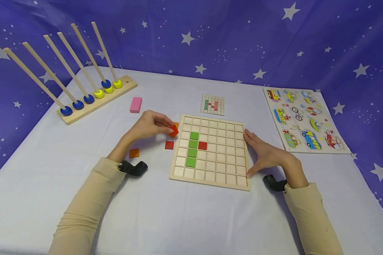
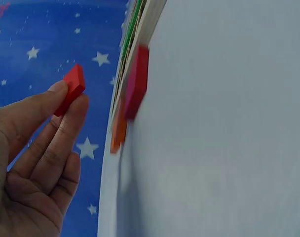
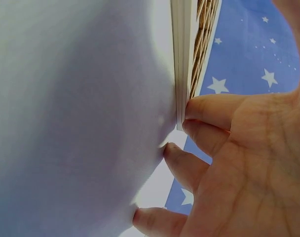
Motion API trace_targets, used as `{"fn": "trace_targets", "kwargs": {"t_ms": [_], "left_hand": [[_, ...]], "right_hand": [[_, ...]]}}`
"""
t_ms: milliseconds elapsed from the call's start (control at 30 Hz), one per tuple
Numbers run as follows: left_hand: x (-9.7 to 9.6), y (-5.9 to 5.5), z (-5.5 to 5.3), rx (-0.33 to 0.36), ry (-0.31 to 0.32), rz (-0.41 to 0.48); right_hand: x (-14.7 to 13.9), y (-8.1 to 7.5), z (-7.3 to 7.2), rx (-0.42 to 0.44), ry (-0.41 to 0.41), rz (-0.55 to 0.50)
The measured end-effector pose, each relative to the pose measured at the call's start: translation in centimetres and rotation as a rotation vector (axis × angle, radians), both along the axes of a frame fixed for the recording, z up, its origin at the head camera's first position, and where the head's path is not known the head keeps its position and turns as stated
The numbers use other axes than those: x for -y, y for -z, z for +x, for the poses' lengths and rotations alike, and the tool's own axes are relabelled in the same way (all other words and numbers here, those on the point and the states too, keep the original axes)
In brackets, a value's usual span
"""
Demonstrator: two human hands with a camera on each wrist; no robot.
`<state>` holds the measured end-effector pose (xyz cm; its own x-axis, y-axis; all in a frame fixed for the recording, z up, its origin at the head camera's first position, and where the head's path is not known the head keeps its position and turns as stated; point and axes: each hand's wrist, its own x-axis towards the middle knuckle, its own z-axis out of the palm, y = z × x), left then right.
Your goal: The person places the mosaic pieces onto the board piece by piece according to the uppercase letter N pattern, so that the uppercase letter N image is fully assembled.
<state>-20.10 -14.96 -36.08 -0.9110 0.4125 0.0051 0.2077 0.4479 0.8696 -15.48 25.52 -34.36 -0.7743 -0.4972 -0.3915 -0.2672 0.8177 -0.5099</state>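
Observation:
A wooden grid board (image 1: 210, 180) lies on the white table with several green tiles (image 1: 192, 153) in one column and a red tile (image 1: 202, 146) beside them. Left of the board, my left hand (image 1: 151, 124) pinches another red tile (image 2: 71, 91) between thumb and fingertips, above the table. Near it lie a loose red tile (image 1: 169, 145) and an orange tile (image 1: 176, 124), partly hidden. My right hand (image 1: 268, 152) is spread along the board's right edge, thumb and fingertips touching it. In the right wrist view some fingertips (image 3: 174, 150) rest on the table.
Behind the board lies a small pattern card (image 1: 212, 105). A pink block (image 1: 136, 105) and an orange tile (image 1: 134, 153) lie to the left. A wooden peg stand (image 1: 97, 102) with blue and yellow beads is at back left, a vehicle puzzle (image 1: 301, 117) at right.

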Motion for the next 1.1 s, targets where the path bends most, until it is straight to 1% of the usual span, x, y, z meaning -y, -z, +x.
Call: {"fn": "trace_targets", "kwargs": {"t_ms": [167,300,433,500,600,733,833,1000,1100], "left_hand": [[-2.0,-0.4,0.6,0.053,0.019,0.031],[-3.8,-0.2,0.9,0.052,0.056,0.031],[-5.8,0.0,0.9,0.016,0.127,0.043],[-6.8,0.1,0.8,0.009,0.169,0.054],[-8.1,0.2,0.7,0.002,0.228,0.044],[-8.8,0.2,0.9,0.004,0.242,0.004],[-9.1,-0.1,1.2,0.011,0.250,-0.012],[-9.9,-0.6,1.6,0.015,0.322,0.002],[-10.2,-0.6,1.6,0.027,0.341,-0.006]], "right_hand": [[0.0,0.0,0.1,-0.005,-0.002,0.003],[0.1,-0.1,0.1,0.001,0.000,0.007],[0.1,-0.1,0.1,0.007,-0.003,-0.005],[0.0,-0.1,0.1,0.003,-0.007,-0.009],[0.0,-0.1,0.1,-0.005,-0.013,-0.015],[0.0,-0.1,0.1,-0.012,-0.014,-0.012],[0.0,0.0,0.0,-0.015,-0.015,-0.007],[-0.1,0.1,0.0,-0.012,-0.017,-0.015],[-0.1,0.1,0.0,-0.008,-0.015,-0.017]]}}
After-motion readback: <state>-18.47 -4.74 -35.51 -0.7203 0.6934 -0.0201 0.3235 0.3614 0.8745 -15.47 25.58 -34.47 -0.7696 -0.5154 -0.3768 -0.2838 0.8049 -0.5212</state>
